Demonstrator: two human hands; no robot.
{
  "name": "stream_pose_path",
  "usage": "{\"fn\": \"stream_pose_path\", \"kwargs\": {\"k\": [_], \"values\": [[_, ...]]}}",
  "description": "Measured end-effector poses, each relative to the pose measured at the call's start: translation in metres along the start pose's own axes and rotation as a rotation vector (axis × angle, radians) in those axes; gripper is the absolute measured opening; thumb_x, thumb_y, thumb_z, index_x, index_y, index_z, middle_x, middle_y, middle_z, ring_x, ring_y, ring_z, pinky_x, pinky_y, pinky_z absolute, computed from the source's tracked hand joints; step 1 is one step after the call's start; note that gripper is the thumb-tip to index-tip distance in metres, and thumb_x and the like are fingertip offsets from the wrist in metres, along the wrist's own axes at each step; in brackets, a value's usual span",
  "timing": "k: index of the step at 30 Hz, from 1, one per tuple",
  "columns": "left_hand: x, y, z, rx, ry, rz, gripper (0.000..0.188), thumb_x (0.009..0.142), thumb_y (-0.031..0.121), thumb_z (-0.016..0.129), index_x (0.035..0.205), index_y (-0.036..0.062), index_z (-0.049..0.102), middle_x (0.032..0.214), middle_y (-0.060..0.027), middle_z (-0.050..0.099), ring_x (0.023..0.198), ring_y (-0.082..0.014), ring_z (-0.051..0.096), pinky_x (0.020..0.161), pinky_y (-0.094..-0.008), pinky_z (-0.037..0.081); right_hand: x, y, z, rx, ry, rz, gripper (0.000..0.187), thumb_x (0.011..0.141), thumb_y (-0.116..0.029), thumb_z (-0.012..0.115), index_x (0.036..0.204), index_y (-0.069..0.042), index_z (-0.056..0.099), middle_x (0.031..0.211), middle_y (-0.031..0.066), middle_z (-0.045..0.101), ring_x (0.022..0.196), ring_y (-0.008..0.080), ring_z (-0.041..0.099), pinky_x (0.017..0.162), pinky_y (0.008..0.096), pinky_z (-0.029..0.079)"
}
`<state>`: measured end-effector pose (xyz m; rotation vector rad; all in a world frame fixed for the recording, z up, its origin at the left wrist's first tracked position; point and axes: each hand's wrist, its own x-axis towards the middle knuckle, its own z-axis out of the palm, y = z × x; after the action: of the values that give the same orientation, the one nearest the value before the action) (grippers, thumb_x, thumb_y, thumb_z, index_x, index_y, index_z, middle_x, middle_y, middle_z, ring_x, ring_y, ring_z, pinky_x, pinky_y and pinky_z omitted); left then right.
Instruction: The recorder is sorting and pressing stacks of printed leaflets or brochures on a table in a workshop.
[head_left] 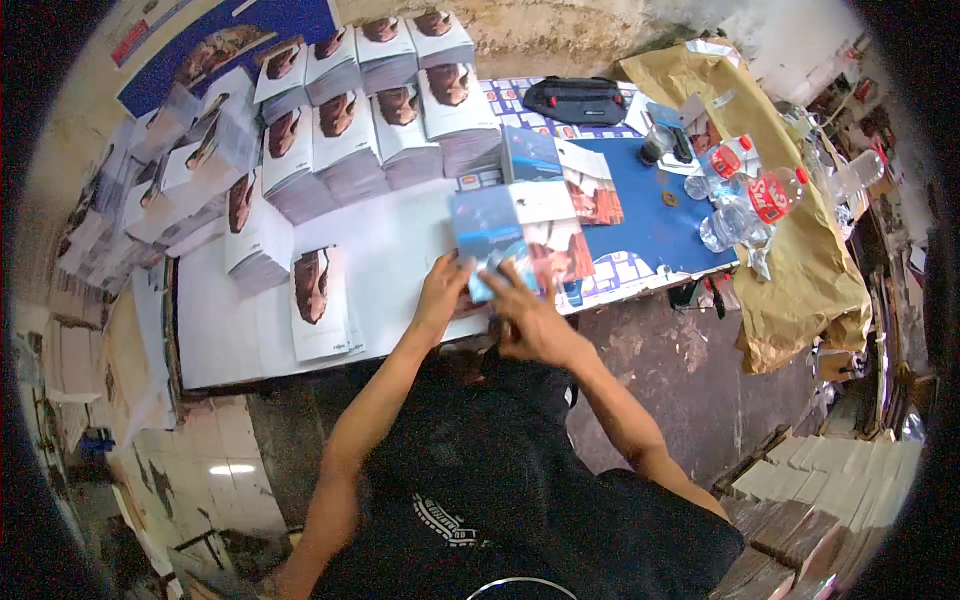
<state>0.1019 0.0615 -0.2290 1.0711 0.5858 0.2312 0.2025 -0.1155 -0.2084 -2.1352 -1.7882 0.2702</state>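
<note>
The open booklet (490,225), blue on its left side and white with a brown picture on its right, is at the middle of the table's near edge, tilted and blurred. The left hand (438,298) is narrow, its thumb and fingers pinching the booklet's lower left corner. The right hand (535,318) has its fingers spread over the lower part of the booklet; blur hides whether they grip it, so I cannot tell.

At the far left of the table (400,225) stand rows of booklet stacks (340,120), and a low pile (318,305) lies toward its near left. Along the table's far edge sits a black pouch (575,100). On its right part are a blue sheet (645,185) and clear bottles (770,200) with red labels; brown paper (800,300) hangs over its right end.
</note>
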Motion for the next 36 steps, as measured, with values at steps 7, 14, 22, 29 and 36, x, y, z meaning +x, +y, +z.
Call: {"fn": "stream_pose_path", "kwargs": {"k": [7, 14, 22, 29, 36], "values": [[-0.046, -0.046, -0.085, 0.572, 0.249, 0.168, 0.05, 0.096, 0.004, 0.061, 0.142, -0.003, 0.044, 0.116, -0.0193, 0.069, 0.102, -0.0196, 0.067, 0.084, -0.0303, 0.053, -0.075, -0.037, 0.021, 1.033, 0.587, 0.549, 0.057, 0.076, -0.007, 0.084, 0.126, -0.003, 0.056, 0.1, 0.0079, 0.068, 0.093, 0.0135, 0.063, 0.08, 0.0282, 0.051], [-0.089, -0.042, -0.102, 1.146, 0.367, 0.286, 0.051, 0.087, 0.012, 0.071, 0.134, -0.0036, 0.056, 0.095, -0.019, 0.063, 0.074, -0.0261, 0.065, 0.067, -0.0367, 0.05, -0.111, 0.028, 0.09, 1.547, 0.255, 0.935, 0.03, 0.099, -0.029, 0.06, 0.109, -0.001, 0.064, 0.094, 0.0102, 0.069, 0.072, 0.0188, 0.07, 0.06, 0.0292, 0.057], [-0.084, -0.035, -0.098, 0.957, 0.378, 0.125, 0.05, 0.088, 0.013, 0.07, 0.131, -0.0087, 0.058, 0.113, -0.0215, 0.067, 0.093, -0.0213, 0.069, 0.071, -0.0338, 0.055, -0.065, 0.012, 0.078, 1.458, 0.036, 0.45, 0.029, 0.103, -0.023, 0.054, 0.116, 0.0, 0.066, 0.09, 0.0085, 0.071, 0.075, 0.015, 0.069, 0.062, 0.0297, 0.058], [-0.05, -0.025, -0.081, 0.328, 0.227, -0.003, 0.06, 0.094, 0.007, 0.063, 0.146, -0.0094, 0.038, 0.132, -0.0201, 0.061, 0.106, -0.0221, 0.066, 0.09, -0.0323, 0.057, 0.008, 0.018, 0.035, 0.822, 0.2, 0.499, 0.057, 0.097, -0.035, 0.064, 0.136, 0.006, 0.054, 0.126, 0.0216, 0.066, 0.109, 0.0243, 0.065, 0.096, 0.0346, 0.049], [-0.037, -0.021, -0.075, 0.16, 0.252, 0.013, 0.064, 0.092, 0.006, 0.063, 0.146, -0.0116, 0.034, 0.136, -0.0242, 0.056, 0.115, -0.0262, 0.063, 0.097, -0.0356, 0.054, 0.049, 0.002, 0.03, 0.437, 0.179, 0.278, 0.037, 0.093, -0.028, 0.064, 0.123, -0.007, 0.066, 0.136, 0.0235, 0.057, 0.112, 0.0425, 0.062, 0.093, 0.0472, 0.053]]}}
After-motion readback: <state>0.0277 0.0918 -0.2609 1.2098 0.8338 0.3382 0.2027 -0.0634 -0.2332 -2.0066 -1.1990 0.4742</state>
